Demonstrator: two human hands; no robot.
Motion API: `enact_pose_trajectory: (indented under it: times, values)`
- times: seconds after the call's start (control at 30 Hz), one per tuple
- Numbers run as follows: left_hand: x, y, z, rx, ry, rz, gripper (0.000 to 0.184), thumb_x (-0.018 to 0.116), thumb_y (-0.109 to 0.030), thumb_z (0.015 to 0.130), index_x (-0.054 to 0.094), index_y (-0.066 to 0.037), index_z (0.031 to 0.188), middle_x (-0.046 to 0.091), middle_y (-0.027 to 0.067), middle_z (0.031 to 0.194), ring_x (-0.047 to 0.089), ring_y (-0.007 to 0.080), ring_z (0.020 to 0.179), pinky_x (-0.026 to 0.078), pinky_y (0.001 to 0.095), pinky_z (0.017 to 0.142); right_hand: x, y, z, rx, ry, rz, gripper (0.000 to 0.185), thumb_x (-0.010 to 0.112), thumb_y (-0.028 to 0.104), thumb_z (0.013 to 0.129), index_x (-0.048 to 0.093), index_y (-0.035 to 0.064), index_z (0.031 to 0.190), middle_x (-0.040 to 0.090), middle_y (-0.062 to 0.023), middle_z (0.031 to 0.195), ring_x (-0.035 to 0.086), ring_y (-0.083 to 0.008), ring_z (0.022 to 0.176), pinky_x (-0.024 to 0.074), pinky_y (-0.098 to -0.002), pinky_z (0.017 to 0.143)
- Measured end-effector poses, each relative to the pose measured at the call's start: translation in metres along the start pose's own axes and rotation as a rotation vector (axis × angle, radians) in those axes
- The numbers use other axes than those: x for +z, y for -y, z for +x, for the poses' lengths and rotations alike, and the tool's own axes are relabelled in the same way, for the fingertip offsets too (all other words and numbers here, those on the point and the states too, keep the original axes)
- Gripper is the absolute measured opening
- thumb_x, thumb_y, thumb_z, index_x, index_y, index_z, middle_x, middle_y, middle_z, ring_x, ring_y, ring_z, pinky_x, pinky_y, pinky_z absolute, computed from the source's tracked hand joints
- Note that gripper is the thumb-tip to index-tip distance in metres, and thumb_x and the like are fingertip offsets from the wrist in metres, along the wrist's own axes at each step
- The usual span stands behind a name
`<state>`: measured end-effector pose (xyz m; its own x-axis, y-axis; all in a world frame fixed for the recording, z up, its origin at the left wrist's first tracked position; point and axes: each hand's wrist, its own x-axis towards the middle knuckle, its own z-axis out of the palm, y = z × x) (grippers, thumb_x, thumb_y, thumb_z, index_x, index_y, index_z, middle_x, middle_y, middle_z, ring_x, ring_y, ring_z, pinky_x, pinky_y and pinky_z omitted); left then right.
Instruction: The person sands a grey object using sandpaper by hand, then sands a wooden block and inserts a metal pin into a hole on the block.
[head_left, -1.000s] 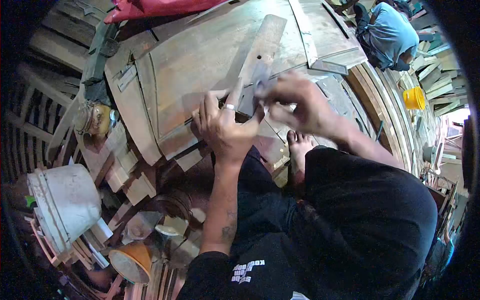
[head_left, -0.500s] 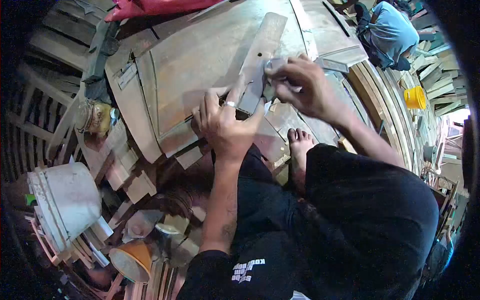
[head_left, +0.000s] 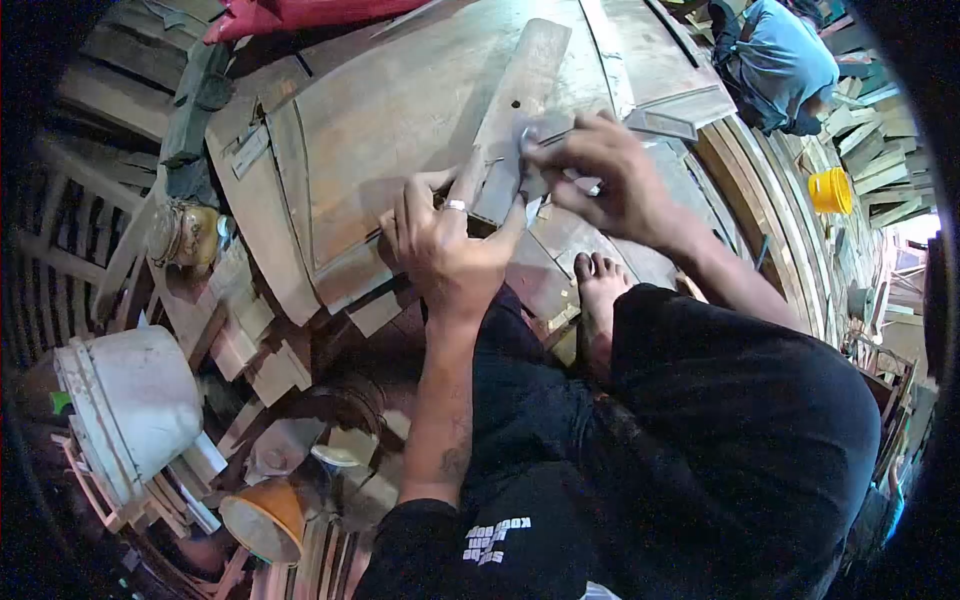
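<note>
A long narrow wooden board point(head_left: 535, 70) with a dark hole lies across the wide wooden work surface point(head_left: 385, 110). At its near end is a flat grey piece point(head_left: 497, 190), with a small nail-like bit beside it. My left hand point(head_left: 450, 245), with a ring on one finger, grips this piece between index finger and thumb. Just to the right, my right hand point(head_left: 615, 185) is blurred, its fingers closed in a pinch. A pale, partly see-through thing shows at its fingertips, too smeared to name. My bare foot point(head_left: 600, 300) rests close below.
On the left stand a glass jar point(head_left: 185, 235), a white bucket point(head_left: 140, 400) and an orange container point(head_left: 265, 520) among wood offcuts. Long planks point(head_left: 760, 210) run along the right. Farther off are a yellow bucket point(head_left: 830, 195) and a crouching person point(head_left: 780, 70).
My right hand has shifted slightly left and down beside the grey piece. My left hand keeps its hold, and the view has moved a little.
</note>
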<state>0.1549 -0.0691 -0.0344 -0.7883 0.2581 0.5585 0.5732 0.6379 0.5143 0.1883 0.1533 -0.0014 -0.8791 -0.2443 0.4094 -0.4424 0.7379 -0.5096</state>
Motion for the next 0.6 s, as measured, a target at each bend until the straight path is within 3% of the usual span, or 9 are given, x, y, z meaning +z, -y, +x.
enact_pose_trajectory:
  times: [0.1, 0.23, 0.37, 0.5, 0.6]
  values:
    - [0.003, 0.003, -0.001, -0.006, -0.021, -0.018, 0.061, 0.093, -0.029, 0.065, 0.081, -0.021, 0.124, 0.064, 0.0054, 0.100, 0.064, 0.0302, 0.094, 0.046, 0.0475, 0.085, 0.005, 0.008, -0.001, 0.015, -0.028, 0.012, 0.032, 0.082, 0.020, 0.082, 0.078, 0.0106, 0.112, 0.074, -0.0072, 0.094, 0.064, -0.0283, 0.090, 0.0493, -0.0424, 0.086]
    - [-0.001, -0.001, 0.000, -0.004, 0.010, 0.018, 0.061, 0.093, -0.029, 0.065, 0.081, -0.021, 0.124, 0.064, 0.0046, 0.100, 0.064, 0.0299, 0.094, 0.045, 0.0461, 0.084, -0.003, 0.012, -0.001, -0.133, 0.165, 0.022, 0.031, 0.081, 0.020, 0.084, 0.079, 0.0118, 0.115, 0.071, -0.0059, 0.092, 0.063, -0.0269, 0.095, 0.0459, -0.0421, 0.091]
    - [-0.002, -0.002, 0.001, -0.015, 0.000, -0.026, 0.063, 0.093, -0.029, 0.066, 0.080, -0.021, 0.127, 0.064, 0.0050, 0.100, 0.064, 0.0294, 0.094, 0.045, 0.0452, 0.085, 0.002, 0.005, -0.006, 0.085, -0.027, 0.106, 0.035, 0.080, 0.019, 0.085, 0.079, 0.0105, 0.118, 0.075, -0.0091, 0.099, 0.065, -0.0294, 0.095, 0.0472, -0.0451, 0.092]
    - [0.003, 0.004, -0.002, 0.010, -0.018, 0.018, 0.059, 0.092, -0.032, 0.068, 0.081, -0.019, 0.124, 0.064, 0.0058, 0.102, 0.064, 0.0299, 0.096, 0.045, 0.0451, 0.086, 0.001, 0.023, -0.006, -0.064, 0.135, 0.095, 0.035, 0.079, 0.017, 0.085, 0.079, 0.0096, 0.120, 0.073, -0.0113, 0.096, 0.065, -0.0294, 0.094, 0.0486, -0.0426, 0.090]
    - [-0.001, 0.001, -0.001, -0.004, 0.001, -0.010, 0.059, 0.093, -0.032, 0.067, 0.081, -0.017, 0.123, 0.063, 0.0069, 0.103, 0.064, 0.0309, 0.098, 0.046, 0.0471, 0.086, -0.001, 0.005, 0.003, 0.282, -0.049, 0.328, 0.033, 0.075, 0.014, 0.088, 0.078, 0.0056, 0.120, 0.071, -0.0145, 0.090, 0.064, -0.0310, 0.089, 0.0503, -0.0418, 0.086]
